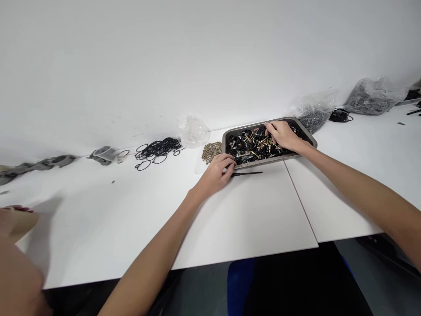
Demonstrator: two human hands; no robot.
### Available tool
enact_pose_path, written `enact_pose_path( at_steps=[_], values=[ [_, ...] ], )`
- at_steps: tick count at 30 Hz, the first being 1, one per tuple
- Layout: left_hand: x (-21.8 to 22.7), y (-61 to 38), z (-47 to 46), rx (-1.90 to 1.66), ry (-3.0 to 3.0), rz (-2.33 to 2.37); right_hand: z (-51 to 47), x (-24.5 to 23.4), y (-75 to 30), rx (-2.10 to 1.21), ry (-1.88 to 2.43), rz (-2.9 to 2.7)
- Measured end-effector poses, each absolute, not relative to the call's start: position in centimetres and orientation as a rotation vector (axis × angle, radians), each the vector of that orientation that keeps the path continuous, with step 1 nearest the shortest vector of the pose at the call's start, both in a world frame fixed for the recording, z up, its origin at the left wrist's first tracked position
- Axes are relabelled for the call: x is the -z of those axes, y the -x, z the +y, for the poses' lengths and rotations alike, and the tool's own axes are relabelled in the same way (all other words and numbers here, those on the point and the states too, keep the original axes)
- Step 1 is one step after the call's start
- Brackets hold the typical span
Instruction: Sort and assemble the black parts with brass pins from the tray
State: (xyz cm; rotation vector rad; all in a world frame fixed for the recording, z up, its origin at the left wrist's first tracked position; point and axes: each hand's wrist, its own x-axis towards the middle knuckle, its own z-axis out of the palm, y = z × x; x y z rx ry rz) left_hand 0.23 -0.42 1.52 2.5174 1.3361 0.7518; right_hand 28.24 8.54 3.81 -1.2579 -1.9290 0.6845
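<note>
A dark metal tray [269,161] stands near the wall, filled with a jumble of black parts and brass-coloured screw-like pieces [255,145]. My left hand [219,172] is at the tray's near left corner, fingers curled over the rim and thumb outside it. A thin black tool [248,174], perhaps a screwdriver, lies in front of the tray with one end by my left hand. My right hand [282,135] reaches over the tray's right half, fingers bent down among the parts. What its fingertips hold, if anything, is hidden.
Left of the tray are a heap of small brass-coloured pieces [211,152], a clear plastic bag [194,131], black rings [158,151] and grey parts [62,161]. Bags of dark parts [375,96] stand right. Another person's arm [18,267] is at far left. A seam crosses the white table [256,210].
</note>
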Motion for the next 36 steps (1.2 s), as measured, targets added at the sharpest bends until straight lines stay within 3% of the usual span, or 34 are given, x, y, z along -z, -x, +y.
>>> enact_pose_path(
  at_steps=[36],
  values=[
    [-1.24, -0.21, -0.35, -0.766, -2.513, 1.337, 8.71, -3.88, -28.36, -0.682, 1.261, -2.029]
  ],
)
